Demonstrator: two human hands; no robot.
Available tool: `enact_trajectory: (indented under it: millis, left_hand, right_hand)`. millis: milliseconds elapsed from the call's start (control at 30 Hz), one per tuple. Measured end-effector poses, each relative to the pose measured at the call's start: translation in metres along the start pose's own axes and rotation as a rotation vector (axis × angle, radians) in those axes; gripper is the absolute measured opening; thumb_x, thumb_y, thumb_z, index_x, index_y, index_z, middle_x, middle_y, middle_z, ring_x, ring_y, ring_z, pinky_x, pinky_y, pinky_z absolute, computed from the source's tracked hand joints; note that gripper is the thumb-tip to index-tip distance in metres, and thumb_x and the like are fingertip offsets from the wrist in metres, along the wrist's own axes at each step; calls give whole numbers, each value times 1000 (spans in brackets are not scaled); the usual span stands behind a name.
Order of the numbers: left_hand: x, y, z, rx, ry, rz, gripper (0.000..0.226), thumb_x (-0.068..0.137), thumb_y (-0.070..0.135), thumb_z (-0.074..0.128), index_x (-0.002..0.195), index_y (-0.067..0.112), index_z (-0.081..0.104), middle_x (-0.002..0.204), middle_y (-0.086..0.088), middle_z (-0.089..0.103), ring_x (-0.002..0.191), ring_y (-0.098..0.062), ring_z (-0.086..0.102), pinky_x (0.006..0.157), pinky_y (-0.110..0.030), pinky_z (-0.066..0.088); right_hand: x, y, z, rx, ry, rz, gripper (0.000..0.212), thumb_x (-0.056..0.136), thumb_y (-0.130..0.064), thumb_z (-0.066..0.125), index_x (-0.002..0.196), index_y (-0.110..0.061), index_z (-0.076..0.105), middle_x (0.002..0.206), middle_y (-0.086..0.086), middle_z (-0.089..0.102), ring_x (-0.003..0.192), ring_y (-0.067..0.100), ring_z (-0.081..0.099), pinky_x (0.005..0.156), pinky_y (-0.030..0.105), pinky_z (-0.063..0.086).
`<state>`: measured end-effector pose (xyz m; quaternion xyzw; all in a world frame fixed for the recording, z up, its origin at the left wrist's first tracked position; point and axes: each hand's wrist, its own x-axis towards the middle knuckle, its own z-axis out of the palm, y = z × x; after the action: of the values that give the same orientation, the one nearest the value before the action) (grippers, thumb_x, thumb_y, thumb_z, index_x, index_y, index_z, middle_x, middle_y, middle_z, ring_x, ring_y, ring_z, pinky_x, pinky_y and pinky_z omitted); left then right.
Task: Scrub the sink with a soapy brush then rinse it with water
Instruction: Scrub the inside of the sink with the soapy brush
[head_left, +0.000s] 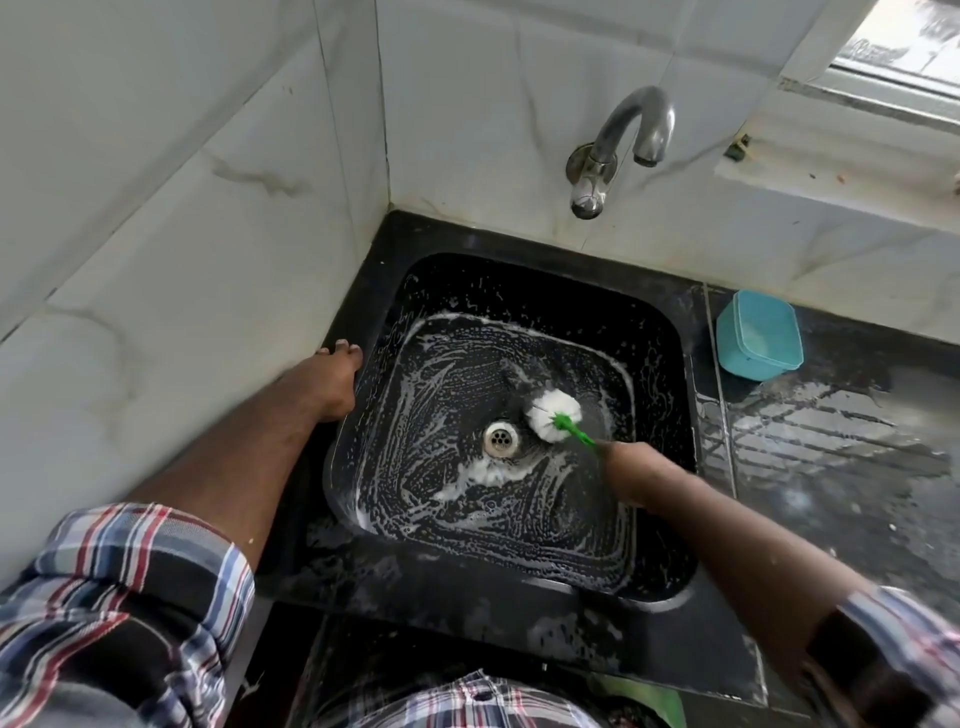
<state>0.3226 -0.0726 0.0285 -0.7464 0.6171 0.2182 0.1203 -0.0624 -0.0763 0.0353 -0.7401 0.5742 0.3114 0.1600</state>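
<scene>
Right hand (626, 470): low in the sink (670, 364), fingers wrapped round the green brush (553, 415) handle.
Brush head: just beyond those fingers, on the soapy floor beside the drain (500, 439).
Left hand (335, 382): fingers straight, together, resting on the sink's left rim.
Risk: suds may let the handle slip.
Tap (618, 150): far beyond, dry; rinsing pending.

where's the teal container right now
In the head view the teal container sits on the black countertop right of the sink, against the tiled wall and below the window, well clear of the brush.
</scene>
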Motion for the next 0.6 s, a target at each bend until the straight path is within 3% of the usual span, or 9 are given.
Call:
enact_trajectory:
  millis: [67,133,233,300,367,467,600]
  left_hand:
    - [-1,0,0,-9,-2,-3,80,94,5,53,159,18,8,166,-4,0,151,-27,13,121,-43,21]
    - [-2,0,0,-12,1,-6,80,94,5,53,159,18,8,166,-3,-1,151,-27,13,121,-43,20]
    - [0,0,1,-4,6,1,79,94,5,53,158,17,8,166,-5,0,151,-29,14,121,-43,21]
    - [2,-1,2,13,13,4,79,93,6,53,158,16,8,166,-6,1,151,-30,15,121,-43,22]
    - [2,-1,1,17,6,4,79,93,5,52,158,16,8,166,-6,1,150,-30,15,121,-42,22]
    - [2,-1,2,14,4,0,81,93,6,54,158,17,7,166,-5,0,151,-29,14,121,-42,22]
    - [3,-2,2,23,-4,5,80,93,7,53,158,16,8,166,-6,2,150,-31,16,120,-43,23]
  right_hand:
    - [4,-41,17,177,-24,-48,65,92,-2,39,149,-34,31,119,11,64,78,18,63,67,23,54]
    - [-6,-54,29,213,-49,-113,64,91,-3,36,149,-31,35,117,12,65,82,20,64,68,25,54]
    - [-19,-11,18,106,-117,-88,57,94,-7,37,145,-31,44,117,8,67,82,18,66,61,18,51]
    - [-11,12,1,64,-53,4,55,94,-7,37,143,-30,48,121,8,67,89,18,68,67,18,52]
    - [0,-8,2,141,4,7,60,92,-3,38,146,-29,44,122,10,66,87,18,67,68,19,50]
    - [5,-53,31,281,-91,-33,55,92,-2,38,145,-19,42,117,10,65,82,16,64,70,24,56]
    - [-11,-17,12,178,-108,-36,42,98,-17,43,137,-24,53,113,6,68,92,20,67,73,27,54]
